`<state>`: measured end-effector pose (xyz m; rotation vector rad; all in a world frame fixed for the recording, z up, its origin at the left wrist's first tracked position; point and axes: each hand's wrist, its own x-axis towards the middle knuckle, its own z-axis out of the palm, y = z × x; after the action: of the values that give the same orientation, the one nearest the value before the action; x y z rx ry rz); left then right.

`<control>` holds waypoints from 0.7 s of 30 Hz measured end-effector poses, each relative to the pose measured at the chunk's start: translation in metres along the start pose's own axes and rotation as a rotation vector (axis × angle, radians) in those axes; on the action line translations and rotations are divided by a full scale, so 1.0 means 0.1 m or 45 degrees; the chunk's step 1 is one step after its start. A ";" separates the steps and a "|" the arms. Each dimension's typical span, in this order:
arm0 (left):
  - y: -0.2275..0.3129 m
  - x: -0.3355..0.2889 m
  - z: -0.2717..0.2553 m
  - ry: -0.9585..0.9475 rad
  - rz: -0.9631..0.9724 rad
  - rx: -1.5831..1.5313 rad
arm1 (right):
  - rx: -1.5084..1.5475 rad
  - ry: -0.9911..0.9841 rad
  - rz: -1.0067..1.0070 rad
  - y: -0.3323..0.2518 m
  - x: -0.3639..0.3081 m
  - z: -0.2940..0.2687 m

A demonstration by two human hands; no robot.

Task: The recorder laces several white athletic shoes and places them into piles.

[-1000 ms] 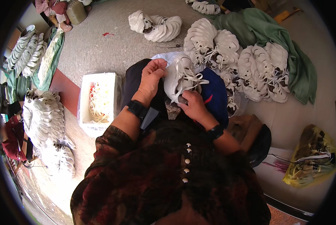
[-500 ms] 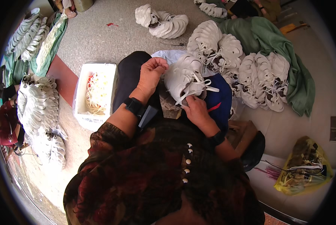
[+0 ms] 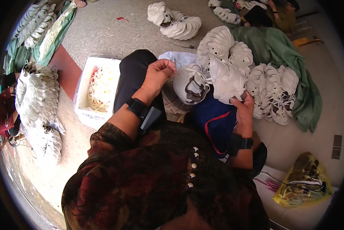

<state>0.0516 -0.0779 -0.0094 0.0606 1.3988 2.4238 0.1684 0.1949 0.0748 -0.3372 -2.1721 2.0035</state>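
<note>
My right hand grips the lower edge of a white shoe upper, thumb on the near side. That upper hangs off to the right, in front of the stacked uppers. My left hand is closed in a pinch, thumb against fingertips. Whatever lies in that pinch, if anything, is too small to name. Just right of the left hand rests another white upper with a dark opening, lying over my lap. Strands of white lace show between the two uppers.
On the left stands a white foam box of laces. Stacked white uppers lie on green cloth at right; another bundle is on the floor ahead. More uppers stand far left. A yellow bag sits lower right.
My right hand has moved right, from the upper on my lap to one held out at the right. The lap upper has turned. My left hand keeps its pinch.
</note>
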 end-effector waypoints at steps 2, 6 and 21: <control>-0.02 0.00 -0.01 -0.014 -0.001 0.008 | -0.272 -0.128 -0.116 -0.15 -0.05 0.05; -0.08 0.05 0.05 -0.113 -0.017 0.102 | -1.138 -0.502 -0.207 0.27 -0.10 0.51; -0.11 -0.09 0.46 -0.437 0.112 0.805 | -1.227 -0.579 -0.354 0.58 0.27 0.55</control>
<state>0.0729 -0.0371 0.0058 0.6626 1.9433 1.8164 0.1302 0.1542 0.0119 0.3456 -3.1152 0.8185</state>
